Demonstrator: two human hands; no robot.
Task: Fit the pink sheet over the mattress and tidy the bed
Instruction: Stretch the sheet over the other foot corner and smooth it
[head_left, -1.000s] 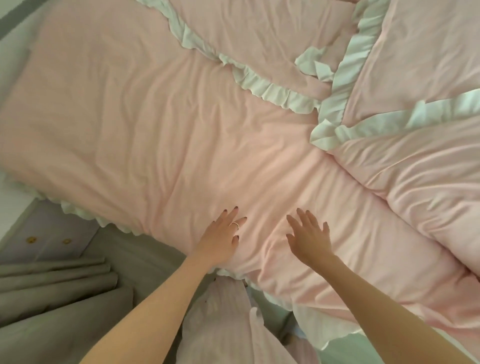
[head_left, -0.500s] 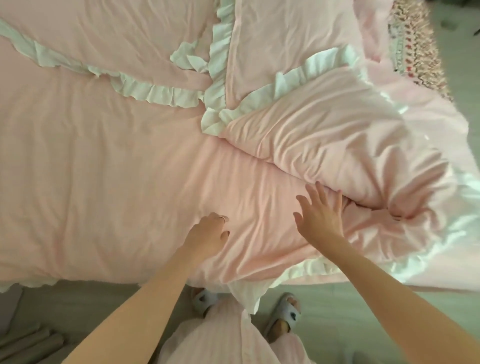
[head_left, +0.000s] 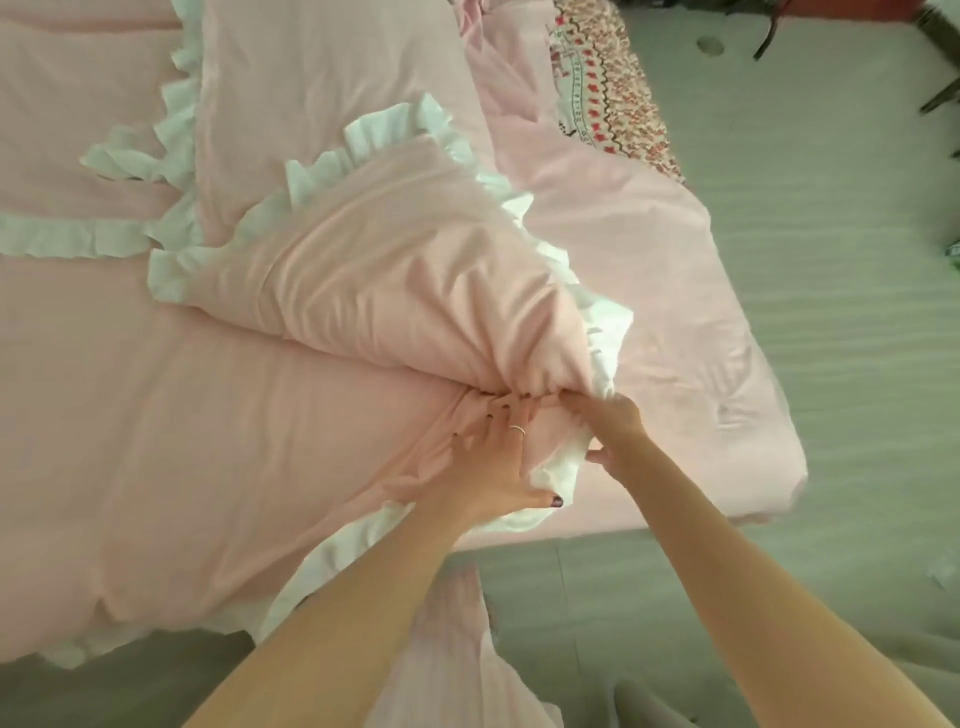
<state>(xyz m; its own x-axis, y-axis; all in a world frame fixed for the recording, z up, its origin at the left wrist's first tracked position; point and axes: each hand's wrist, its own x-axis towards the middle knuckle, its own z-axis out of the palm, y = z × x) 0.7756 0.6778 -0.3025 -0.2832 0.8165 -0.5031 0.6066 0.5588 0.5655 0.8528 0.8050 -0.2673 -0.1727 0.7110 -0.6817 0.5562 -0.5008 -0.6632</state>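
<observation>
Right hand (head_left: 613, 423) grips duvet (head_left: 395, 291) corner, left hand (head_left: 493, 467) flat beside it.

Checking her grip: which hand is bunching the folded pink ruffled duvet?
The right hand, fingers curled into its gathered edge; the ringed left hand lies flat.

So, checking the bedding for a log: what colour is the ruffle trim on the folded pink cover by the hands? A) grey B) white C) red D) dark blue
B: the ruffle trim running along the folded pink cover is plainly white.
</observation>
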